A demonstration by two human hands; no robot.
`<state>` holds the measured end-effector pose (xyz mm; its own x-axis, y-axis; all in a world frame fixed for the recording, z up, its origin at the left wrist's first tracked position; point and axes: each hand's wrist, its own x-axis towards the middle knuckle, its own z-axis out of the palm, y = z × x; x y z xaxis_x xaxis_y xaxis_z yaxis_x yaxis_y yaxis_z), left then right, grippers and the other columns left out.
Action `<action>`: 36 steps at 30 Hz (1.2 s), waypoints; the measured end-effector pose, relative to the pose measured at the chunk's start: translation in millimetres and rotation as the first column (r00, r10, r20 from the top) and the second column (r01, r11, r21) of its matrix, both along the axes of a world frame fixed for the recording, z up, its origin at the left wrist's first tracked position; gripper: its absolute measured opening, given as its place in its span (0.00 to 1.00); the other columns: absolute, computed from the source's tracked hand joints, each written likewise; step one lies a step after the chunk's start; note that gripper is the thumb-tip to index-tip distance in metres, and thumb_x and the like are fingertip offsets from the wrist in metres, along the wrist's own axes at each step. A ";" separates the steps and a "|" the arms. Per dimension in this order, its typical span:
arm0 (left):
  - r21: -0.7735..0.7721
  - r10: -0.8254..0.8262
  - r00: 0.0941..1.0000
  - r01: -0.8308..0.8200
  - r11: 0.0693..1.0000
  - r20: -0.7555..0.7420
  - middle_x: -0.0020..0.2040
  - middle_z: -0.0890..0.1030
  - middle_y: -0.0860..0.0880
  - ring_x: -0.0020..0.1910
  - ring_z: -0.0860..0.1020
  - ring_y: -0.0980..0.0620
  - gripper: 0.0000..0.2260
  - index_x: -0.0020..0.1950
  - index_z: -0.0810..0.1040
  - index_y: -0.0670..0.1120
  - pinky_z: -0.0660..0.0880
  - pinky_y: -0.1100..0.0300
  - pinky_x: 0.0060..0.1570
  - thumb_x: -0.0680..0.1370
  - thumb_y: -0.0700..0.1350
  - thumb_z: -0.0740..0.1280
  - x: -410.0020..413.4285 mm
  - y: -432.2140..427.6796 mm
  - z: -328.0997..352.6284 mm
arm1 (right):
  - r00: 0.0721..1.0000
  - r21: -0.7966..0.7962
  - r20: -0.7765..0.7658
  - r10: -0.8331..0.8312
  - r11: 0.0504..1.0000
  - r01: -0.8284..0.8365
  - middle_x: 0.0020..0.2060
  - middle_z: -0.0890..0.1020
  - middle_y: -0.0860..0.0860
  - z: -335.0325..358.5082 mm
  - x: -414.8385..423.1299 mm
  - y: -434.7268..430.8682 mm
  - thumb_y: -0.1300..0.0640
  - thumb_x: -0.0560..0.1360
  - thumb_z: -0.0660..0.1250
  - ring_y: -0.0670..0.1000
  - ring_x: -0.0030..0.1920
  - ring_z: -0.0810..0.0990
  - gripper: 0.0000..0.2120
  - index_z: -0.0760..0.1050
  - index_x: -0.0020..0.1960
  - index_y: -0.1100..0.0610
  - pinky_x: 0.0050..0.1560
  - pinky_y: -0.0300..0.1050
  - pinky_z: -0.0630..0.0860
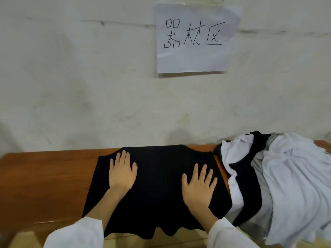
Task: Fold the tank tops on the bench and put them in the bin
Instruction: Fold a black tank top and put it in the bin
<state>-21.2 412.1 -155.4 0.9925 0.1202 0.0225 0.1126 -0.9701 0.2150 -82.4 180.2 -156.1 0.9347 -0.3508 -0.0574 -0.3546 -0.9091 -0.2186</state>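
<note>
Against a whitewashed wall, the wooden bench [44, 176] is carrying a black tank top [157, 185] spread flat, beside a heap of unfolded tops [279, 185]. Left hand [122, 173] and right hand [198, 189] are pressing it, fingers flat, grasping nothing. Fabric is likely soft, light, limp; pinching its side edges is advisable.

We take this for a storage or equipment room: handwritten paper sign [195, 38] reading 器材区 taped to scuffed white wall [71, 86], plain wooden surface [44, 176] below it.
</note>
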 end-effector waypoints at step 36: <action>-0.686 -0.157 0.984 0.170 0.708 0.081 0.39 0.80 0.53 0.37 0.78 0.55 0.08 0.44 0.79 0.51 0.73 0.62 0.37 0.79 0.39 0.64 -167.0 -16.7 -6.8 | 0.951 0.574 0.062 0.304 0.768 -0.284 0.31 0.77 0.49 -5.9 -99.1 -42.5 0.49 0.81 0.57 0.45 0.29 0.75 0.14 0.72 0.40 0.51 0.33 0.43 0.73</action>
